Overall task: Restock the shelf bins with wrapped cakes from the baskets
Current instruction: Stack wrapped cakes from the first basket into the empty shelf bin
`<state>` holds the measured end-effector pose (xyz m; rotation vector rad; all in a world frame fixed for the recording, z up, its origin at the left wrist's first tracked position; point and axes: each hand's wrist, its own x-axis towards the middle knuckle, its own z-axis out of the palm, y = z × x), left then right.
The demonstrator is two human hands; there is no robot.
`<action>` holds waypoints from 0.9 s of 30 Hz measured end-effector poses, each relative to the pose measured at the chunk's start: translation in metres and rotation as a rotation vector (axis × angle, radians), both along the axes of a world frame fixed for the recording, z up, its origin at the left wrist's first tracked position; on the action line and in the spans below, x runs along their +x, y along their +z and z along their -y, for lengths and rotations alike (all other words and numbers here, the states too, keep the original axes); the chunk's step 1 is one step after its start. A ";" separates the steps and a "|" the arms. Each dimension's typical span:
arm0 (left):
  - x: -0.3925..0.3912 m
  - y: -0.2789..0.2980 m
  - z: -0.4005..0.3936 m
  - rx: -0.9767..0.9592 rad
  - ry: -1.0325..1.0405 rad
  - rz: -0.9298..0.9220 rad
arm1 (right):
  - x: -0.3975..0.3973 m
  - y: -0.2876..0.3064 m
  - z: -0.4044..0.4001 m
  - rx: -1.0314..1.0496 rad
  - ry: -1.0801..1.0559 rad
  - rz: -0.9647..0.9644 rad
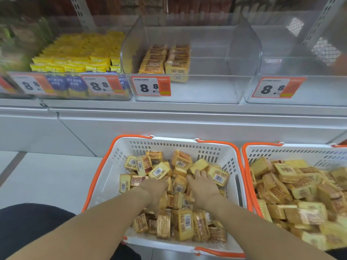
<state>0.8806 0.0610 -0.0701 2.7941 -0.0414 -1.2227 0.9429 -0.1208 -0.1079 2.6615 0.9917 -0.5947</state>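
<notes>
A white basket with orange handles stands on the floor in front of me, piled with wrapped cakes in clear film with barcode labels. Both my hands are inside it. My left hand digs into the pile, its fingertips hidden among the cakes. My right hand lies on top with its fingers spread over a few cakes. On the shelf above, a clear bin holds two short rows of the same cakes at its left side.
A second basket full of cakes stands to the right, touching the first. A clear bin sits at the shelf's right. Yellow packets fill the bin on the left. Price tags reading 8.8 hang on the bin fronts.
</notes>
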 end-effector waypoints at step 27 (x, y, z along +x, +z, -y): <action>0.061 0.188 -0.022 -1.425 0.923 0.262 | 0.057 0.231 0.082 1.078 -0.718 -1.173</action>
